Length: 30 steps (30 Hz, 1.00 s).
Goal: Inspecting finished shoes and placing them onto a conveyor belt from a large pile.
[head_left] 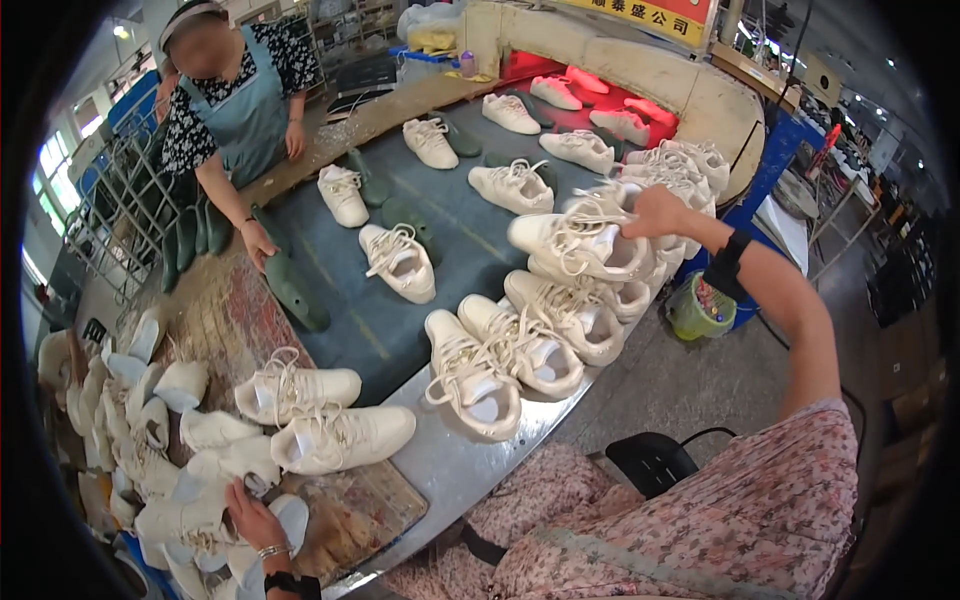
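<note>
My right hand (655, 212) is closed on a cream lace-up sneaker (565, 242), gripping it near its top opening above a row of similar shoes. At the lower left, my left hand (255, 520) lies with its fingers stretched out against a pile of cream shoe uppers (185, 520); its fingertips touch an upper (235, 460). Two cream sneakers (345, 437) sit side by side just beyond that hand. Along the near metal edge stand several laced sneakers (475, 385), packed close together.
A dark conveyor belt (345, 270) carries spaced sneakers and green shoe lasts toward a red-lit oven opening (640, 105). Across it, a co-worker's hand (258, 245) holds a green last (295, 295). A green bucket (700, 308) stands below the right side, and a black seat (650, 465) nearby.
</note>
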Motion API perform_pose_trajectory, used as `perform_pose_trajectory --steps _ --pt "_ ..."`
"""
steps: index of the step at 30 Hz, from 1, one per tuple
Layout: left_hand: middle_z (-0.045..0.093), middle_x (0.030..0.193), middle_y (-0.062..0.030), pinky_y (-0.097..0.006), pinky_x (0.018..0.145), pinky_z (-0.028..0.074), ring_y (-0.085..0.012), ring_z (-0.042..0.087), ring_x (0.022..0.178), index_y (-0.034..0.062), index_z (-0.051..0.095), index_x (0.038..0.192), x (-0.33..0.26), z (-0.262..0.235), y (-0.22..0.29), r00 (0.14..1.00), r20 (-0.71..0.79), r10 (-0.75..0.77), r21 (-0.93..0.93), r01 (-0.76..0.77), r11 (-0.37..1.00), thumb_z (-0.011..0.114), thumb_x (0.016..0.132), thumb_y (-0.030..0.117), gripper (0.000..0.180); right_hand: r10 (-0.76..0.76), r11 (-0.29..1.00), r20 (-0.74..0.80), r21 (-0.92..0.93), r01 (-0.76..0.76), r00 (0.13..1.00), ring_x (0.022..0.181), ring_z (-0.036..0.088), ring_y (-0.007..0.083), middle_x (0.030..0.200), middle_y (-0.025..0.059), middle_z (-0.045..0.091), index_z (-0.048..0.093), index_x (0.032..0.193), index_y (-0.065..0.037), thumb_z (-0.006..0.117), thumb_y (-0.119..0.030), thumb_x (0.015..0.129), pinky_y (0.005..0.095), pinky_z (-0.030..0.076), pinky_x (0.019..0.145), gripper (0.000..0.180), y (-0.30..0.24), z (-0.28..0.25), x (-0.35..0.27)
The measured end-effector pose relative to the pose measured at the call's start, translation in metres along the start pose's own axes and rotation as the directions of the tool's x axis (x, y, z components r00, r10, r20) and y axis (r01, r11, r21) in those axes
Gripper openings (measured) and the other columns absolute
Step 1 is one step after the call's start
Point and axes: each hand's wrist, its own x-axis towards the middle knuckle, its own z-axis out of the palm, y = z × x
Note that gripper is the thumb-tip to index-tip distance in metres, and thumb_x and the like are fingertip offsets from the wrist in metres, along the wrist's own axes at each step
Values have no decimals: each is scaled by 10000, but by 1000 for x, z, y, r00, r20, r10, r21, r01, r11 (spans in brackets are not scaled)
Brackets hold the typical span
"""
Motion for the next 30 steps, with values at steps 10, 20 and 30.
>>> perform_pose_trajectory --steps 10,20,30 --pt "413 1366 -211 -434 1007 354 -393 425 1218 58 431 1350 -1 -4 3 1000 26 -9 37 8 999 431 830 25 521 133 943 146 287 -171 980 767 652 371 821 272 646 678 827 39 675 -514 558 431 508 680 615 83 83 -18" --pt "467 1317 -184 -431 967 404 -381 476 1166 60 469 1315 -1 -2 0 999 -32 22 43 -20 999 466 836 39 480 90 981 243 145 -128 966 871 664 353 939 257 671 672 925 81 794 -442 527 373 521 754 668 146 118 -5" --pt "473 1310 -167 -428 958 410 -371 487 1141 97 477 1320 3 -6 11 997 -56 48 21 -47 999 472 811 38 513 119 913 -125 -376 -158 985 941 617 331 936 207 654 681 981 -19 712 -262 679 461 461 851 389 1 -5 -41"
